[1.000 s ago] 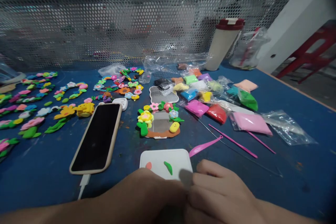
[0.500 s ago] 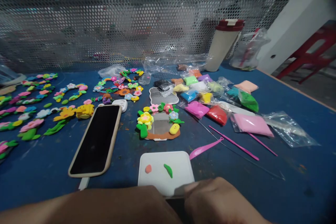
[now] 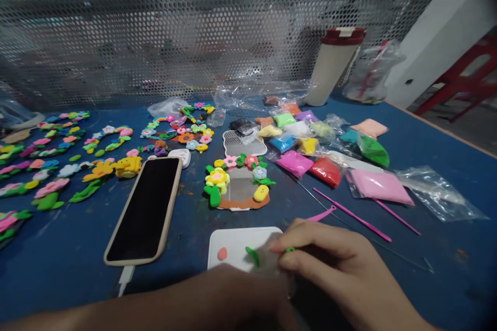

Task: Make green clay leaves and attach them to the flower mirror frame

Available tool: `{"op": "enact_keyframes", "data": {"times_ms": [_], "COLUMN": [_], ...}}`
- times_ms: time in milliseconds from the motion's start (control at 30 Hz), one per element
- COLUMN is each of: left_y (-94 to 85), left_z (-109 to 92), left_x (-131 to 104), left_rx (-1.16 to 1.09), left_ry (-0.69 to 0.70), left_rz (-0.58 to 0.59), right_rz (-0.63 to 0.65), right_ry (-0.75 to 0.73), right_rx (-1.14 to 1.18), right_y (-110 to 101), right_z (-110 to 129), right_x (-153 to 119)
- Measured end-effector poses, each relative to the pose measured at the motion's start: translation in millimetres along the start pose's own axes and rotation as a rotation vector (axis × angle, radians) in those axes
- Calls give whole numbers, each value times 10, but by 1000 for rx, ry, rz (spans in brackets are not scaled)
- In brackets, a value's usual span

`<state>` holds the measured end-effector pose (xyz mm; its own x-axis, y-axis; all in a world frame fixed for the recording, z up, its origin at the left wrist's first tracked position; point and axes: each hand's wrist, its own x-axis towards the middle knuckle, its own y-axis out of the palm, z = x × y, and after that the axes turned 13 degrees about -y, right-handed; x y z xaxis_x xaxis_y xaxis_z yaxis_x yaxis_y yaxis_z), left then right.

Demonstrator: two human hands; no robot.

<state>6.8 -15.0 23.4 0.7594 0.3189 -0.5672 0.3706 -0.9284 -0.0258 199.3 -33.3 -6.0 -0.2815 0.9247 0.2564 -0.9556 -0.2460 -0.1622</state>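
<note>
Evidently, the green clay sliver (image 3: pixel 252 257) lies to the left of the right hand (image 3: pixel 330 264)'s fingertips, flat on the white tray (image 3: pixel 236 240), its long axis slanting from far-left to near-right. Right hand: thumb and forefinger pinched together on a green clay bit (image 3: pixel 290 250), just past the tray's right side. Left hand (image 3: pixel 252 289): blurred across the tray's near edge, seemingly nearer the sliver; cannot tell whether its fingers are apart or holding anything.

Counts: one sliver, one coral clay dab (image 3: pixel 222 254) left of it, one tray. Beyond, on the blue surface (image 3: pixel 194 230): one flower-trimmed frame (image 3: pixel 244 201), one phone (image 3: pixel 145 209) to the left, three slim pink tools (image 3: pixel 353 214) to the right. Clay packets (image 3: pixel 382 186) overlap; no sure count.
</note>
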Motion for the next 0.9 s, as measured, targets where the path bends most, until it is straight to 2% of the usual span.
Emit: {"op": "enact_keyframes", "data": {"times_ms": [133,233,333,467,600,733,800,900], "left_y": [18,32,42,67,95,82,65,48], "left_z": [9,36,72,101,58,19,24,43], "left_x": [58,93,124,152,119,68,61,67], "left_rx": [-169,-333,-449,-646,-769,-682,-549,-324], "left_ry": [-78,-130,-78,67,38,45,14,-67], "left_rz": [-196,-193,-160,-59,-80,-91,-144,-144], "right_rz": [-56,38,126,152,196,57,-39,5], "right_ry": [-174,-371,-471,-479,-338,-126,-248,-566], "right_rx": [-152,-255,-328,-407,-355,-394,-466,-588], "right_y": [-27,-10,5,-30,-15,120,168,150], "right_z": [-15,11,41,65,112,106,23,-204], "right_x": [4,-6,-32,-85,-77,-19,-42,-186]}}
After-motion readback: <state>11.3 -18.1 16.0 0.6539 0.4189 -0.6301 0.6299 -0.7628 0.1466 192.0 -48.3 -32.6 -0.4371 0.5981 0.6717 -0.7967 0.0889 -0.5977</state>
